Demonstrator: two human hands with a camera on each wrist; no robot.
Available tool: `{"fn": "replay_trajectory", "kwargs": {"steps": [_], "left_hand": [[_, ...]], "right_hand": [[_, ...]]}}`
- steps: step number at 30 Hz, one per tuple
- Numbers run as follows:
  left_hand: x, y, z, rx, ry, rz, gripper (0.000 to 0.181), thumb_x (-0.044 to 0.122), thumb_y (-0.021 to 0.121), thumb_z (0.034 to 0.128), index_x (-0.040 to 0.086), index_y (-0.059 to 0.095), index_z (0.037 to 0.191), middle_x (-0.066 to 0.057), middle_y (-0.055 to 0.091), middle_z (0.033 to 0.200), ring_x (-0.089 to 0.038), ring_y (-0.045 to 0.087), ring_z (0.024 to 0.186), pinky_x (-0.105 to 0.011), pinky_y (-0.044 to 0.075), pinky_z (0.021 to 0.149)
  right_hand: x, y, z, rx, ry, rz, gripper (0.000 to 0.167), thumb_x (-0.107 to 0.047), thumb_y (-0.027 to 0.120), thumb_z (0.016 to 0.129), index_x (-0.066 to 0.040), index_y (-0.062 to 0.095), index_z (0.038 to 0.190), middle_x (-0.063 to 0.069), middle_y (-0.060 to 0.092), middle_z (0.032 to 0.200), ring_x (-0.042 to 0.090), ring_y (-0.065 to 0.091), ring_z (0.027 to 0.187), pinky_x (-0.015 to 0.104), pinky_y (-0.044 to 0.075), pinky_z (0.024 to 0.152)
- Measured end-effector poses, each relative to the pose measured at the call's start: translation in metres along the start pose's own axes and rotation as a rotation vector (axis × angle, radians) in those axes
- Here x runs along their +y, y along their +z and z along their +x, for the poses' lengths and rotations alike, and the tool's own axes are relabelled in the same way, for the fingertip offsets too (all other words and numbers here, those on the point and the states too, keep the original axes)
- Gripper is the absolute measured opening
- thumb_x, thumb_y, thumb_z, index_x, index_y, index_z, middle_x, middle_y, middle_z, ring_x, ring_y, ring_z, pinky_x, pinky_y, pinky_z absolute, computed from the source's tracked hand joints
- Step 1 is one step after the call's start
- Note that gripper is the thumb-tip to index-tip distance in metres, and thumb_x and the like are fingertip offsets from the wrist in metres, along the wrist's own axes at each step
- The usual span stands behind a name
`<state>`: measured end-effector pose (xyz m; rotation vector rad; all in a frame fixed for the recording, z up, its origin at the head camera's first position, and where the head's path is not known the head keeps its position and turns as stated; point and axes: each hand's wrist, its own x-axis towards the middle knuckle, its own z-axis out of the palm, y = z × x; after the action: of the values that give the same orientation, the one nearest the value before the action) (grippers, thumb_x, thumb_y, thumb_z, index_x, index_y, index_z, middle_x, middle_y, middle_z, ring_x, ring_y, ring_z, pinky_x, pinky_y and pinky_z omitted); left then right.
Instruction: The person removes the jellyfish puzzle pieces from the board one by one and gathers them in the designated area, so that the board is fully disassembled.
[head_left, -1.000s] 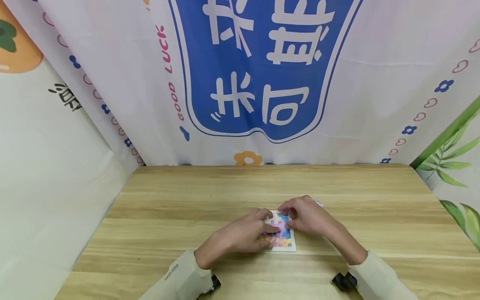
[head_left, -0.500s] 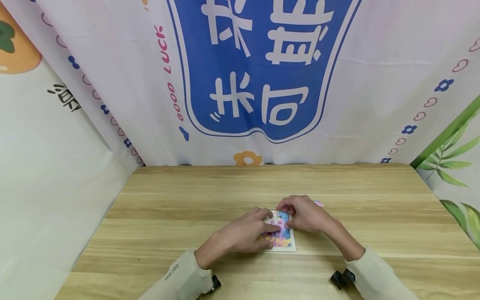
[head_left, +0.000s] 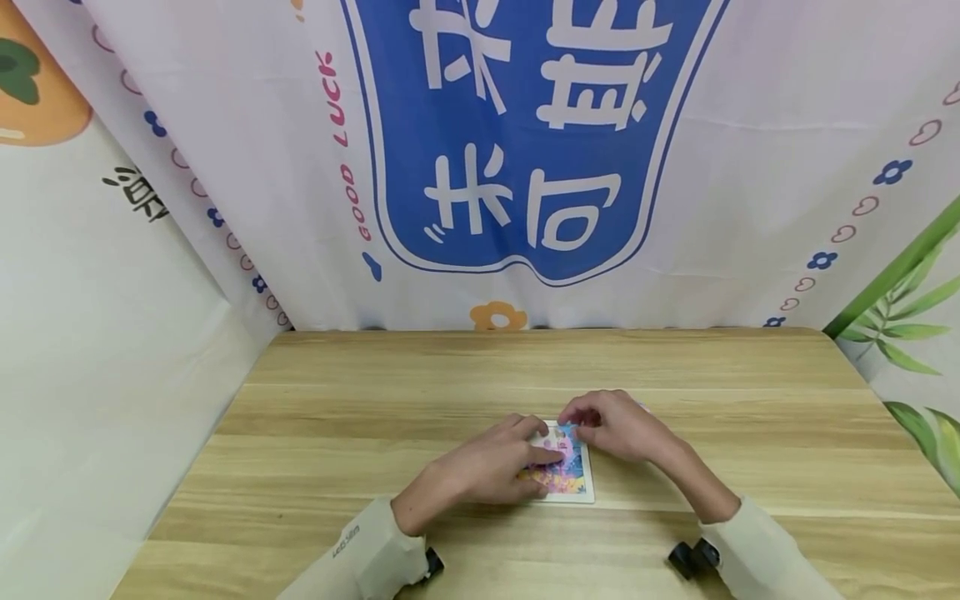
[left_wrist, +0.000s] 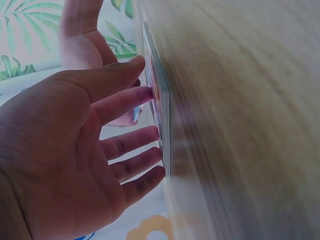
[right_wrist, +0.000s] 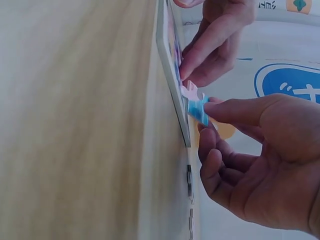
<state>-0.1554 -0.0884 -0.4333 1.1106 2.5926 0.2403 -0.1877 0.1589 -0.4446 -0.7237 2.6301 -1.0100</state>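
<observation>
A small jigsaw puzzle in a white-rimmed tray [head_left: 590,497] lies on the table, its picture pink, blue and yellow. My left hand [head_left: 498,462] rests on its left part, fingertips touching the pieces; in the left wrist view the fingers of this left hand [left_wrist: 75,145] are spread and fairly straight. At the tray's upper right corner, my right hand [head_left: 622,425] pinches a puzzle piece between thumb and fingers. The right wrist view shows this blue and pink puzzle piece [right_wrist: 199,111] tilted up from the tray, in the grip of the right hand [right_wrist: 270,150].
Several loose puzzle pieces [right_wrist: 189,180] lie on the table beyond the tray, mostly hidden behind the right hand in the head view. The wooden table [head_left: 375,400] meets a printed cloth [head_left: 750,192] at its back edge.
My right thumb has moved slightly up and away from the tray's middle, and more blue shows at the piece. The left hand stays in place on the puzzle.
</observation>
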Motion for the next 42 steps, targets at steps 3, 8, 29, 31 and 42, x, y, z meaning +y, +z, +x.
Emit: {"fn": "replay_trajectory", "kwargs": {"steps": [3,8,29,31,42], "left_hand": [[0.000,0.000,0.000,-0.006,-0.004,0.003,0.054,0.043,0.073,0.1020,0.031,0.060,0.153,-0.003,0.049,0.163,-0.022,0.048,0.147,-0.041,0.043,0.125],[0.001,-0.001,0.000,-0.013,-0.007,0.001,0.055,0.043,0.073,0.1021,0.032,0.060,0.154,-0.003,0.048,0.163,-0.022,0.048,0.148,-0.041,0.043,0.125],[-0.001,-0.002,-0.002,-0.032,-0.012,-0.043,0.053,0.042,0.072,0.1031,0.033,0.060,0.154,-0.003,0.044,0.168,-0.025,0.042,0.155,-0.045,0.043,0.126],[-0.001,-0.002,-0.002,-0.031,-0.015,-0.046,0.053,0.042,0.072,0.1029,0.033,0.060,0.154,-0.002,0.044,0.168,-0.025,0.042,0.155,-0.045,0.043,0.126],[0.000,-0.001,-0.002,-0.025,-0.025,-0.056,0.051,0.042,0.073,0.1028,0.034,0.061,0.152,-0.002,0.045,0.167,-0.023,0.042,0.154,-0.043,0.043,0.126]], "right_hand": [[0.001,-0.002,0.000,-0.009,-0.017,0.020,0.016,-0.009,0.071,0.101,-0.016,0.081,0.112,-0.006,0.074,0.095,0.008,0.058,0.082,0.023,0.049,0.073],[0.001,-0.003,-0.001,-0.025,-0.037,0.041,0.018,-0.009,0.068,0.103,-0.016,0.080,0.115,-0.005,0.069,0.088,0.009,0.054,0.079,0.023,0.046,0.070],[0.018,-0.006,-0.005,-0.006,0.047,0.190,0.017,-0.012,0.066,0.104,-0.013,0.079,0.115,0.003,0.070,0.094,0.017,0.058,0.084,0.024,0.048,0.070],[0.019,-0.007,-0.006,-0.008,0.050,0.197,0.017,-0.012,0.066,0.104,-0.013,0.079,0.115,0.004,0.070,0.094,0.017,0.058,0.084,0.024,0.048,0.070],[0.027,-0.021,-0.017,0.019,0.059,0.205,0.017,-0.012,0.066,0.104,-0.011,0.079,0.115,0.004,0.067,0.090,0.014,0.056,0.078,0.024,0.047,0.066]]}}
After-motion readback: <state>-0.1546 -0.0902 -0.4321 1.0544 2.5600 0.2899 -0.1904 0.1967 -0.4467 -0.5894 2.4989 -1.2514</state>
